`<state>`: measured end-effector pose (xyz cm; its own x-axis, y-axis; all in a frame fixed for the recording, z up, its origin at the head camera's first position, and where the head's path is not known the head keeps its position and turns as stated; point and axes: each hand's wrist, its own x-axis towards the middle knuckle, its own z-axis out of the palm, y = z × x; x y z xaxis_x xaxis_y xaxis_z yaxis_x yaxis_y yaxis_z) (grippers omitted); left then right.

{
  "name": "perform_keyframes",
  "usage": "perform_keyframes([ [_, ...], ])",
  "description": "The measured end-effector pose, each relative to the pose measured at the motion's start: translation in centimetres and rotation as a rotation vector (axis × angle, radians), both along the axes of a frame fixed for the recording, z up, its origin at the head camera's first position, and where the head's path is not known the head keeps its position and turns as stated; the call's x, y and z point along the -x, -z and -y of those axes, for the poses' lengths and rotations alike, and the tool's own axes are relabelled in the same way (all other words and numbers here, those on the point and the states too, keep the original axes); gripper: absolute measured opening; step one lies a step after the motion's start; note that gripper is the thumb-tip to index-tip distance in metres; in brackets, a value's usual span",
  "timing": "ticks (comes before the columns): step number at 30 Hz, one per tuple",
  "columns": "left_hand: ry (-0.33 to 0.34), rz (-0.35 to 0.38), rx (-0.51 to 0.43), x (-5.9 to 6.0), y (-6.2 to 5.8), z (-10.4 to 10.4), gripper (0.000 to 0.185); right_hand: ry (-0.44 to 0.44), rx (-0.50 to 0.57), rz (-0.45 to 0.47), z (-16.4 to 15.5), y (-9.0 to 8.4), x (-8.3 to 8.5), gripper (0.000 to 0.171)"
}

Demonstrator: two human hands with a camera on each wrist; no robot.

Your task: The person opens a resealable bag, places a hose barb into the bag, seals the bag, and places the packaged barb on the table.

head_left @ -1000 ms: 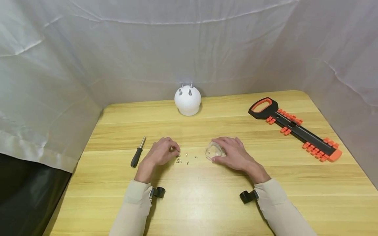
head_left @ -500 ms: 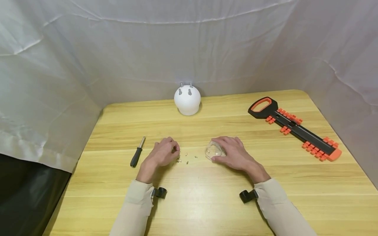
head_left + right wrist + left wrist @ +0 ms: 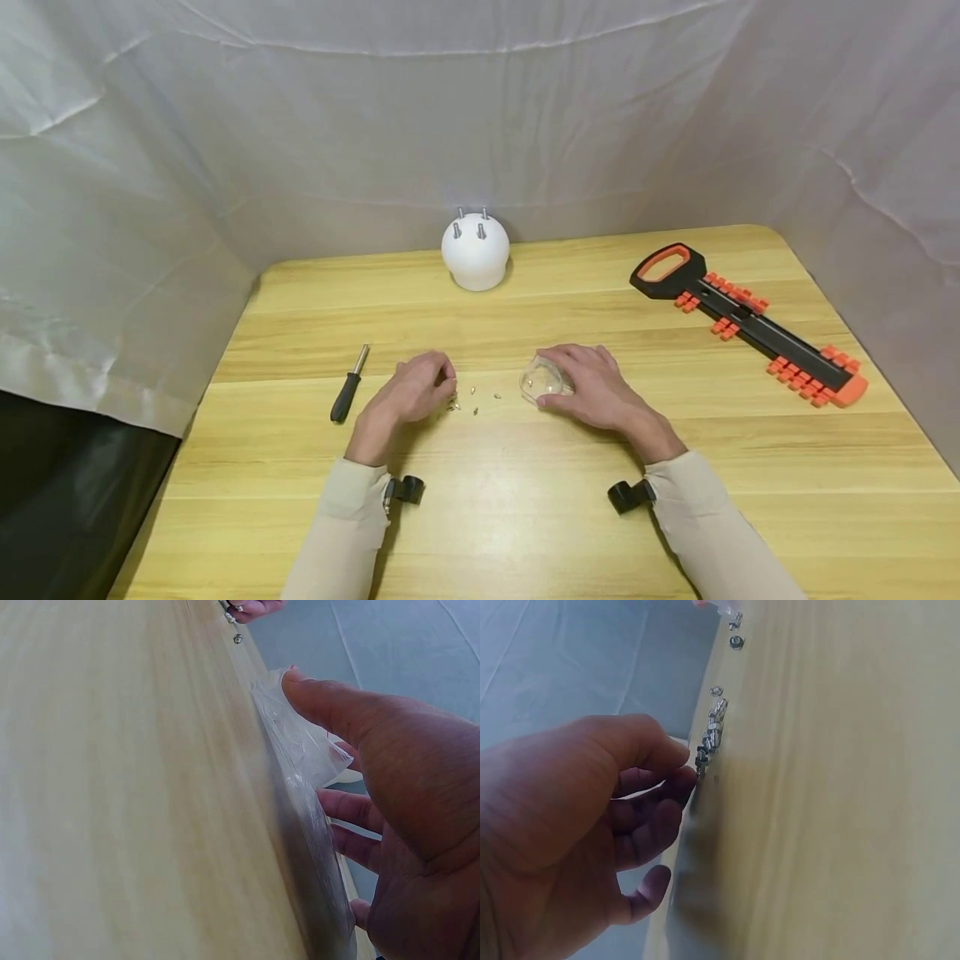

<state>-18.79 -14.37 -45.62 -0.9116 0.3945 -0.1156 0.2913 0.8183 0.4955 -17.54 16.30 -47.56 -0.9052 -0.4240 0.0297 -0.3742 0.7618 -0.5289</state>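
Several small shiny metal pieces, like short screws, (image 3: 476, 411) lie loose between my hands. My left hand (image 3: 411, 390) is low over the left side of this group. In the left wrist view its thumb (image 3: 656, 746) and forefinger tips come together right at one metal piece (image 3: 701, 756); the other fingers are loosely curled. My right hand (image 3: 596, 392) holds a clear, crinkled plastic bag (image 3: 542, 379) at the table, thumb on the near side and fingers on the far side. One metal piece (image 3: 531, 384) shows through the bag. The palm hides the bag's right part.
A black-handled screwdriver (image 3: 349, 390) lies left of my left hand. A white ball-shaped stand (image 3: 477, 254) with several upright metal posts is at the back edge. A black rail with orange clips (image 3: 742, 321) lies at the right. Grey cloth (image 3: 465, 125) walls surround the wooden table (image 3: 510, 525).
My left hand has shifted slightly right and covers more of the metal pieces, its thumb and forefinger drawing closer together. My right hand and the bag stay in place.
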Motion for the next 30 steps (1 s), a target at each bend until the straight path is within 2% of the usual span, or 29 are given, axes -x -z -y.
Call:
perform_keyframes([
  [2, 0.008, 0.021, -0.043, 0.0, 0.0, 0.0, 0.006, 0.001, -0.003, 0.001, 0.0, 0.0, 0.0, 0.072],
  [6, 0.014, 0.004, -0.052, 0.0, -0.1, -0.1, 0.007, 0.002, -0.003, 0.001, 0.0, 0.0, 0.0, 0.072],
  [10, 0.007, -0.027, -0.026, 0.1, -0.2, -0.4, 0.007, -0.001, -0.002, -0.007, 0.0, 0.0, 0.1, 0.072],
  [16, 0.058, 0.000, 0.022, 0.0, -0.2, -0.8, 0.014, 0.002, 0.001, -0.006, 0.1, -0.1, 0.1, 0.072],
  [21, 0.082, -0.033, 0.064, -0.1, -0.2, -1.1, 0.013, -0.001, -0.002, -0.005, 0.1, -0.1, 0.1, 0.072],
  [30, 0.061, -0.064, 0.055, -0.1, 0.0, -1.4, 0.007, -0.002, 0.001, -0.002, 0.0, 0.0, 0.1, 0.072],
])
